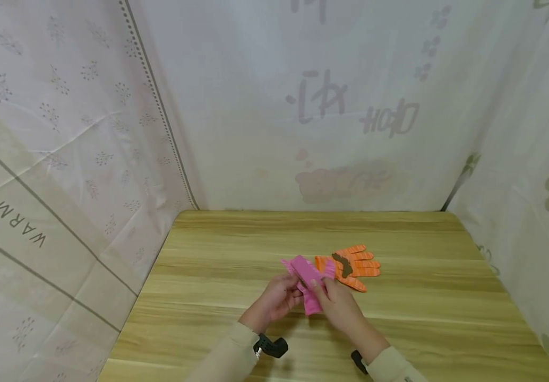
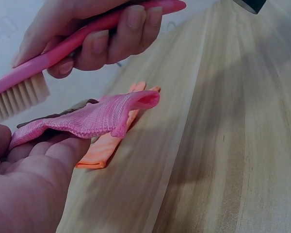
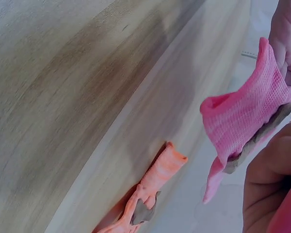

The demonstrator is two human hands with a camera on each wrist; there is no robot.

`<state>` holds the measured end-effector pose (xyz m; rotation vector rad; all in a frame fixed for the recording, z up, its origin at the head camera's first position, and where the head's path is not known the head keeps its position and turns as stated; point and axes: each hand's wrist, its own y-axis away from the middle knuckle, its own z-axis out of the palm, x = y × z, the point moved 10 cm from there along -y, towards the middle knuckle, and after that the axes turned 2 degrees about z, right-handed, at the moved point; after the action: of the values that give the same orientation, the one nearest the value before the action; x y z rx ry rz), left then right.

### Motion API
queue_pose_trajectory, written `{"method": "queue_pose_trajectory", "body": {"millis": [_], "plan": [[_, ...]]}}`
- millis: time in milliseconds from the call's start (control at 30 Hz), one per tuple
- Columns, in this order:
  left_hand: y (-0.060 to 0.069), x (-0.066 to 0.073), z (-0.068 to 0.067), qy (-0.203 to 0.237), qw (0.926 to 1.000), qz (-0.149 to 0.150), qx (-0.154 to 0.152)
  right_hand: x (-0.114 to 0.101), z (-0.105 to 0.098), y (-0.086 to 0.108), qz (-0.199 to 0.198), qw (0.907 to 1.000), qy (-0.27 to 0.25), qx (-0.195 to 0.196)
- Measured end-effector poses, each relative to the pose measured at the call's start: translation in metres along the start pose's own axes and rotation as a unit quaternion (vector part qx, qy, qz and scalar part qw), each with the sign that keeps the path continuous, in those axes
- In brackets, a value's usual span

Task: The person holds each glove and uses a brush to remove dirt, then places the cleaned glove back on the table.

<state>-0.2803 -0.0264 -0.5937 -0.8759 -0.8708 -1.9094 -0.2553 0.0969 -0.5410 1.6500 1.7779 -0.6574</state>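
My left hand [image 1: 276, 300] holds a pink knitted glove [image 2: 102, 114], its fingers beneath the fabric and the thumb at one edge. The cuff of the glove points outward and gapes a little. A brown patch [image 3: 259, 138] lies along the glove's upper side. In my right hand [image 1: 343, 307] is a pink brush [image 2: 31, 68], fingers wrapped about its handle. Its pale bristles [image 2: 19, 97] face down, just above the glove in the left wrist view; whether they touch it I cannot tell. Most of the brush is outside the right wrist view.
An orange glove [image 1: 360, 263] with a brown patch [image 1: 343, 265] lies flat on the wooden table [image 1: 217, 254], beyond my hands and to the right. Printed curtains [image 1: 246, 132] hang around the table's back and sides.
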Motion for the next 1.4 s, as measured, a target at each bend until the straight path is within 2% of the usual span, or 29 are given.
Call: {"method": "queue_pose_trajectory", "body": {"millis": [133,533,900,1400], "plan": [[0.001,0.0,0.002,-0.009,0.9999,0.002,0.005,-0.001,0.002,0.0,0.005,0.9999,-0.011,-0.004],[0.001,0.003,0.008,-0.004,0.9999,0.007,-0.014,-0.006,0.005,-0.003,-0.013,0.9998,-0.015,-0.001],[0.003,0.002,0.003,0.014,0.9999,-0.003,0.002,0.003,0.009,-0.002,-0.002,0.9999,0.007,-0.008],[-0.007,0.001,0.002,0.024,0.9997,-0.006,-0.001,0.007,0.007,-0.009,-0.003,0.9997,0.021,-0.011]]}}
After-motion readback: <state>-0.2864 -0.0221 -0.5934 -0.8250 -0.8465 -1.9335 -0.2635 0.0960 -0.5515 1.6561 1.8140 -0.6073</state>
